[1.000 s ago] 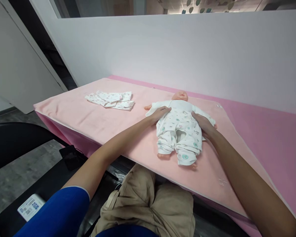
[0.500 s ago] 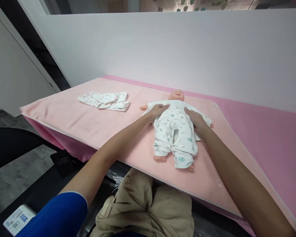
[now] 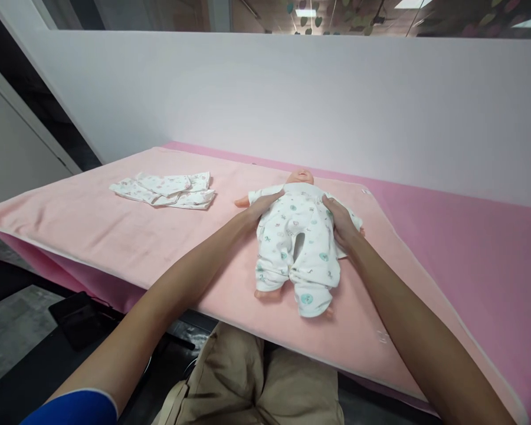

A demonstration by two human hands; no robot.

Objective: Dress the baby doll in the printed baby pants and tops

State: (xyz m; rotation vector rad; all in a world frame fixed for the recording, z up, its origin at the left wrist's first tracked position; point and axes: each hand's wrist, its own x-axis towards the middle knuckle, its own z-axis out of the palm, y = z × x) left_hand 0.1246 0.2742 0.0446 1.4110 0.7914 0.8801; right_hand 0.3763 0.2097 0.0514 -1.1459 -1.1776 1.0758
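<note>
A baby doll (image 3: 301,177) lies on its back on a pink blanket (image 3: 230,260), its head toward the wall and its feet toward me. It wears a white top and white patterned pants (image 3: 274,242) that reach high up its body. My left hand (image 3: 265,206) is closed round one side of the doll's torso, thumb on the cloth at the front. On the other side my right hand (image 3: 340,219) grips likewise, with its fingers partly hidden beside the body. Both of the doll's arms stretch outward, and its bare feet stick out of the pant legs.
Folded white printed baby clothes (image 3: 166,190) lie on the blanket to the left. A white wall (image 3: 265,100) stands behind the table, and pink cloth (image 3: 482,248) covers the right side. A dark flat object (image 3: 82,319) sits below the table edge at left.
The view has shifted, so the doll and clothes appear further left and lower. My left hand has slid from the doll's chest toward its side. The doll's pose looks much the same.
</note>
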